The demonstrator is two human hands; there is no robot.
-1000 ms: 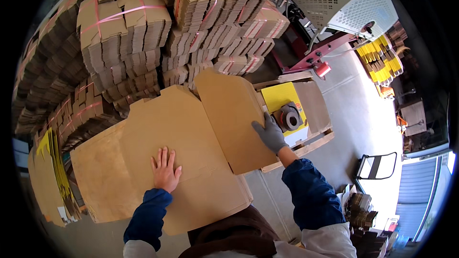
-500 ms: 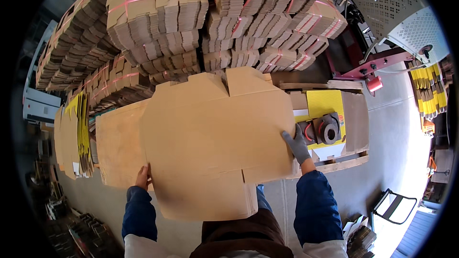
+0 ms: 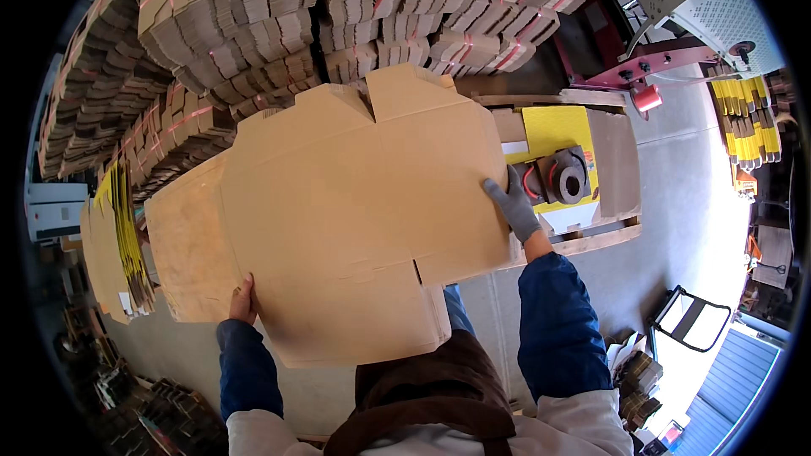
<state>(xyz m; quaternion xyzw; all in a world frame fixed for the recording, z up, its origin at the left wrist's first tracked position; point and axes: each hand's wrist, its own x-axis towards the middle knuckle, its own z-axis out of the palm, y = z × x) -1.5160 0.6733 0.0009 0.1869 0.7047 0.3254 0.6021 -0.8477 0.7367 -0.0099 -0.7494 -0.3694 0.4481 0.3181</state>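
Note:
A large brown flat cardboard sheet (image 3: 363, 194), with creases and slots cut along its far and near edges, spreads out in front of me. My left hand (image 3: 243, 300), bare, grips its left edge near the lower corner, fingers partly hidden under it. On the opposite edge is my right hand (image 3: 514, 204) in a grey glove, its thumb on top and the fingers along the side. Under the sheet, at the left, shows a plain tan board (image 3: 187, 245). Just right of my right hand sit dark tape rolls (image 3: 568, 183) on a yellow printed sheet (image 3: 553, 125).
Tall strapped stacks of flat cardboard (image 3: 262, 42) stand behind. Yellow-edged cardboard pieces (image 3: 118, 236) lean at the left. A wooden pallet (image 3: 600, 238) lies under the right-hand pile. Farther right are a maroon machine frame (image 3: 638, 72) and a black-framed cart (image 3: 693, 318).
The cardboard sheet and both hands sit slightly higher and farther left in the picture. The stacks and floor items have shifted too, as my view has moved. Both hands keep their hold.

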